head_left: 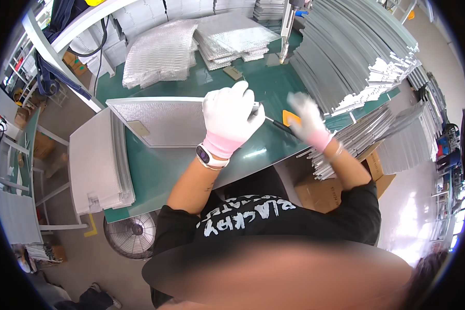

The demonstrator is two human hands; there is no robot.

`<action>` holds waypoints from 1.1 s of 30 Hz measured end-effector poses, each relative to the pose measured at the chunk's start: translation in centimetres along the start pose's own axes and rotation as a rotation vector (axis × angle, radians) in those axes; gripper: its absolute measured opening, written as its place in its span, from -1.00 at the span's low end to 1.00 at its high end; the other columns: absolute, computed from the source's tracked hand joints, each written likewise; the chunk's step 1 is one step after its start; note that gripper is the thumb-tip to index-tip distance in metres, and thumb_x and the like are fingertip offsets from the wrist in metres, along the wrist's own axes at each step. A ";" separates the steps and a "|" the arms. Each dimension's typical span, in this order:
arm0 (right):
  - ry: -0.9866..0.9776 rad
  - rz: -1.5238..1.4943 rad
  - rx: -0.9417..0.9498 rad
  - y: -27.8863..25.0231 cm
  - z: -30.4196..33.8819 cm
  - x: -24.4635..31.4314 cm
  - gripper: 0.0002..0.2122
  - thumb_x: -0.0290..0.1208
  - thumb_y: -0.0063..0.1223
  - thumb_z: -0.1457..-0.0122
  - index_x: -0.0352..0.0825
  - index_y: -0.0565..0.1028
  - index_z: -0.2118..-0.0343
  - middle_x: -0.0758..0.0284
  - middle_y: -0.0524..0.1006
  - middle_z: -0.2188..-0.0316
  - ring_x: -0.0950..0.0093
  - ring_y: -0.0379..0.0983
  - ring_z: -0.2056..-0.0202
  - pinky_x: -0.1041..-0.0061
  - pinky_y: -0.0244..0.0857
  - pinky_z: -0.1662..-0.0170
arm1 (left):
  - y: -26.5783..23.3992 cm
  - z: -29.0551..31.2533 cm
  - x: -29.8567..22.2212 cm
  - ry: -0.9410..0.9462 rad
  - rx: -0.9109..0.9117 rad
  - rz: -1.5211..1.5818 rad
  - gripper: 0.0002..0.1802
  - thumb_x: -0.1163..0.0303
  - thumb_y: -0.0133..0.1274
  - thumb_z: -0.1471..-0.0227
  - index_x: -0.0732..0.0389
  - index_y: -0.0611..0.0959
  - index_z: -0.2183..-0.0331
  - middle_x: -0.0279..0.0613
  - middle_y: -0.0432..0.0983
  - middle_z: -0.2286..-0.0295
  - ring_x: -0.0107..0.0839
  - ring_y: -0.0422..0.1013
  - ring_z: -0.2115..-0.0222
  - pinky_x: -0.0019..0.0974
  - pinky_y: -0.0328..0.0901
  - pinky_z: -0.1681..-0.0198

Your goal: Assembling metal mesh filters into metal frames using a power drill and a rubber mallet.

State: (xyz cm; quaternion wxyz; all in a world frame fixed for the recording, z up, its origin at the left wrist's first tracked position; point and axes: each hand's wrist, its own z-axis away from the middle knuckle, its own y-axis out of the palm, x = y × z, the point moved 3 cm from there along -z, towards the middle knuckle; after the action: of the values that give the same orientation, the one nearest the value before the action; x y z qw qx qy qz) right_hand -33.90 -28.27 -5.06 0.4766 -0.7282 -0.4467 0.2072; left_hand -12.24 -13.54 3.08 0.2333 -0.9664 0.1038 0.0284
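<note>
My left hand [231, 118], in a white glove with a pink cuff, is closed on the right end of a thin silver-grey panel [175, 121]. The panel stands tilted on the green table; a small beige rectangular piece [138, 128] sits on its textured face. My right hand [307, 121], gloved the same way, is smeared by motion, so its fingers are unclear. Near it is a thin tool with a black handle [283, 127]; whether the hand touches it cannot be told. An orange piece [290, 118] shows beside the same hand.
The green table [266, 85] carries stacked bubble-textured silver sheets [160, 51] at the back. Grey panels [341, 57] are stacked at right, white ones [98, 160] at left. A metal rod-like fixture [287, 31] hangs at the back. A fan [134, 232] and cardboard box [320, 195] stand below.
</note>
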 end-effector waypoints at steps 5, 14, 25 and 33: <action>-0.245 -0.439 -0.705 -16.6 -18.0 4.9 -0.76 -0.31 0.05 -0.21 -0.38 0.41 0.18 0.27 0.49 0.30 0.41 0.42 0.29 0.42 0.34 0.21 | 0.7 -0.2 1.1 0.027 -0.102 -0.032 -0.70 0.27 0.23 0.29 0.06 0.39 0.68 -0.30 0.24 0.65 -0.28 0.30 0.56 -0.16 0.18 0.41; -0.142 -1.481 -0.427 -16.9 -25.4 10.1 -0.93 -0.42 0.08 -0.17 -0.25 0.45 0.33 0.44 0.47 0.54 0.61 0.39 0.52 0.65 0.27 0.44 | 2.9 -1.5 2.6 -0.008 -0.135 0.001 -0.73 0.30 0.25 0.31 0.08 0.44 0.70 -0.26 0.27 0.67 -0.22 0.29 0.59 -0.14 0.16 0.43; -0.181 -1.966 -0.035 -14.4 -25.5 12.5 -0.88 -0.33 0.05 -0.24 -0.19 0.38 0.39 0.49 0.39 0.59 0.64 0.32 0.61 0.66 0.20 0.56 | 2.7 -1.1 3.1 -0.006 -0.133 0.060 -0.82 0.27 0.21 0.27 0.12 0.56 0.61 -0.25 0.42 0.59 -0.22 0.33 0.56 -0.11 0.17 0.40; -0.654 -1.864 0.184 -10.0 -25.6 12.9 -0.70 -0.19 0.03 -0.22 -0.30 0.35 0.53 0.49 0.23 0.68 0.63 0.14 0.66 0.66 0.04 0.59 | 2.3 -0.8 2.4 -0.064 0.008 0.091 -0.83 0.27 0.23 0.23 0.08 0.67 0.47 -0.35 0.48 0.62 -0.30 0.40 0.59 -0.12 0.17 0.40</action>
State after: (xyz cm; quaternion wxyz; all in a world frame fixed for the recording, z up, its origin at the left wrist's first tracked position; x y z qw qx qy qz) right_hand -13.13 -28.88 17.08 0.3571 0.0472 -0.9325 -0.0258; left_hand -10.40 -16.30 2.50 0.2388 -0.9584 0.1403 0.0695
